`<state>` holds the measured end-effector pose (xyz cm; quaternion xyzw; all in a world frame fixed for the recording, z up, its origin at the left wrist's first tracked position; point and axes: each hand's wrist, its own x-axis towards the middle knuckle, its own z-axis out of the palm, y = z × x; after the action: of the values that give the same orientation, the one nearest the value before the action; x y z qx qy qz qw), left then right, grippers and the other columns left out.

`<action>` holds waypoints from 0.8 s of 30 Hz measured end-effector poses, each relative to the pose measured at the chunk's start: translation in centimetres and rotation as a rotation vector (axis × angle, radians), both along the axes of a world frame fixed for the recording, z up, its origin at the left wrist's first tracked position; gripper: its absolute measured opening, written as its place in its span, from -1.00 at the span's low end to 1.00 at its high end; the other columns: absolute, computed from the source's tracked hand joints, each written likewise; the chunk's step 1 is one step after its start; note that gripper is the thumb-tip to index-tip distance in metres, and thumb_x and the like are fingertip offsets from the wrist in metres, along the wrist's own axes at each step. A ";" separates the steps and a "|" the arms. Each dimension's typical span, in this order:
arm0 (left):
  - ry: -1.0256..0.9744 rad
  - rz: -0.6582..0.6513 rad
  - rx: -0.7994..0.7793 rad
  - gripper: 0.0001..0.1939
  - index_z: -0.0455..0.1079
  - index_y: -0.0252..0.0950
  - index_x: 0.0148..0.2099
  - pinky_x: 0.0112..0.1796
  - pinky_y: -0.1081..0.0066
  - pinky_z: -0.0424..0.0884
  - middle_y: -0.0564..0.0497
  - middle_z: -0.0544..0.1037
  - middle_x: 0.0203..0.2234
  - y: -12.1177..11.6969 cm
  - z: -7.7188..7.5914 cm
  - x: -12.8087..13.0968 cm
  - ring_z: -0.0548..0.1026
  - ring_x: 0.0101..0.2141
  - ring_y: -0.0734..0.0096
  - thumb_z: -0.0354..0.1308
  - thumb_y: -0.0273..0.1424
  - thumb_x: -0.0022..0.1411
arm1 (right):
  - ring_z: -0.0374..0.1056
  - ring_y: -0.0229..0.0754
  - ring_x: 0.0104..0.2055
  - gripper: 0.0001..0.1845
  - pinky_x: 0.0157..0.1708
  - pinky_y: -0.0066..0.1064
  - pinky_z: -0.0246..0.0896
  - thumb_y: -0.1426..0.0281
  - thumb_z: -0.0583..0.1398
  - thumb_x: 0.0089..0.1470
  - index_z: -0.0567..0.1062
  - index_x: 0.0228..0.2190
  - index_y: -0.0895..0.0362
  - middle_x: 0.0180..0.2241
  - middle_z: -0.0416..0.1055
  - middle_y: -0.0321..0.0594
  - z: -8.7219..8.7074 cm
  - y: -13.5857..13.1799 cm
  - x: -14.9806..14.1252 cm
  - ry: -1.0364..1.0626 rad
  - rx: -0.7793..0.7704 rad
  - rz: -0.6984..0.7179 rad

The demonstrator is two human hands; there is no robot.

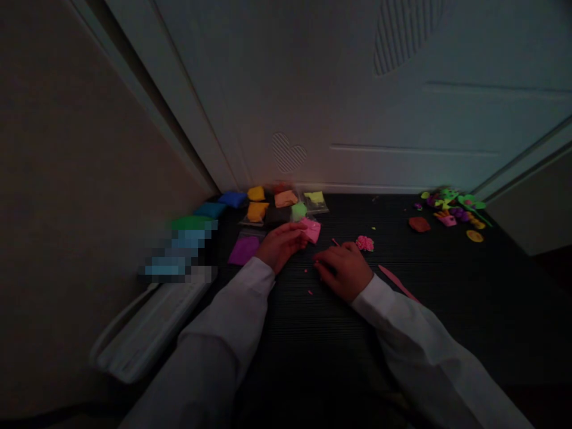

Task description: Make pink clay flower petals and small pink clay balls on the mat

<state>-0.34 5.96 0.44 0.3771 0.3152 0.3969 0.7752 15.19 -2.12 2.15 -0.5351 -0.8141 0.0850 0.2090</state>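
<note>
My left hand (282,243) is closed on the left edge of a pink packet of modelling clay (311,231), thumb below and fingers above. My right hand (343,269) is bent low over the dark table, its fingertips pinched around what looks like a small bit of pink clay (316,263). Just beyond the right knuckles lies a bumpy pink clay cluster (365,243) with some green at its edge. A thin pink stick (335,242) shows partly behind that hand. Two pink crumbs (310,292) lie between my hands.
A pink clay knife (395,281) lies beside my right sleeve. Clay packets in several colours, including purple (244,250) and orange (257,211), are at the back left. A white power strip (152,328) is on the left. Colourful clay pieces (456,208) pile up far right, near a reddish lump (419,224).
</note>
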 end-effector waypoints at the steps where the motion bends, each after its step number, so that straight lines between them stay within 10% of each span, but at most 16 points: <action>1: -0.002 -0.003 0.001 -0.82 0.35 -0.38 -0.29 -0.39 0.49 0.28 0.00 0.45 -0.54 0.0 0.0 0.0 0.40 -0.46 0.51 0.09 -0.49 -0.03 | 0.23 -0.25 -0.30 -0.79 -0.22 -0.33 -0.16 0.38 0.00 0.03 0.37 -0.29 0.11 -0.38 0.37 -0.24 0.0 0.0 0.0 0.002 0.002 0.003; 24: -0.024 -0.012 0.003 -0.79 0.36 -0.40 -0.30 -0.41 0.47 0.27 -0.01 0.44 -0.54 0.0 -0.1 0.0 0.39 -0.48 0.51 0.13 -0.47 -0.08 | 0.21 -0.22 -0.25 -0.81 -0.23 -0.32 -0.15 0.31 0.02 0.02 0.40 -0.35 0.06 -0.37 0.35 -0.24 -1.0 0.1 -0.6 -0.126 -0.078 0.024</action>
<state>-0.36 5.99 0.38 0.3752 0.3030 0.3971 0.7808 14.64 -2.02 1.12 -0.5374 -0.8280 0.0853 0.1353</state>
